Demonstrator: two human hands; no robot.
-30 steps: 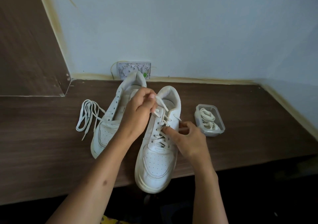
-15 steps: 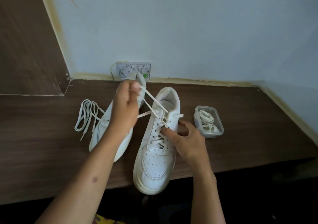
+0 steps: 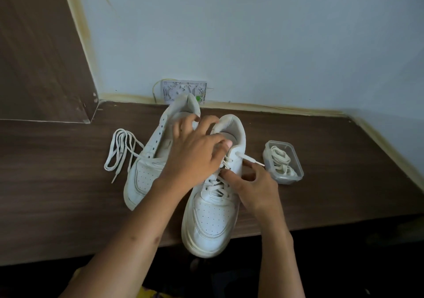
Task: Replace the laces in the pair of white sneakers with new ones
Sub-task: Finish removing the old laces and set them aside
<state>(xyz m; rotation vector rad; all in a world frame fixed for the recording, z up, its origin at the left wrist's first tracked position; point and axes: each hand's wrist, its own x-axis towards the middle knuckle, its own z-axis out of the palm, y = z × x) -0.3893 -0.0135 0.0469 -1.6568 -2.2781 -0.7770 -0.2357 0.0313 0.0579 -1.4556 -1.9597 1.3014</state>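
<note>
Bracing the laced sneaker (image 3: 213, 197) at the desk's 6 o'clock edge, the right hand (image 3: 257, 183) pinches its lace so the spread-fingered left hand (image 3: 195, 155) can unthread eyelets, with new laces (image 3: 281, 162) boxed at 3 o'clock.

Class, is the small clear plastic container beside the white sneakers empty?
No, the small clear plastic container holds a coiled white lace.
</note>
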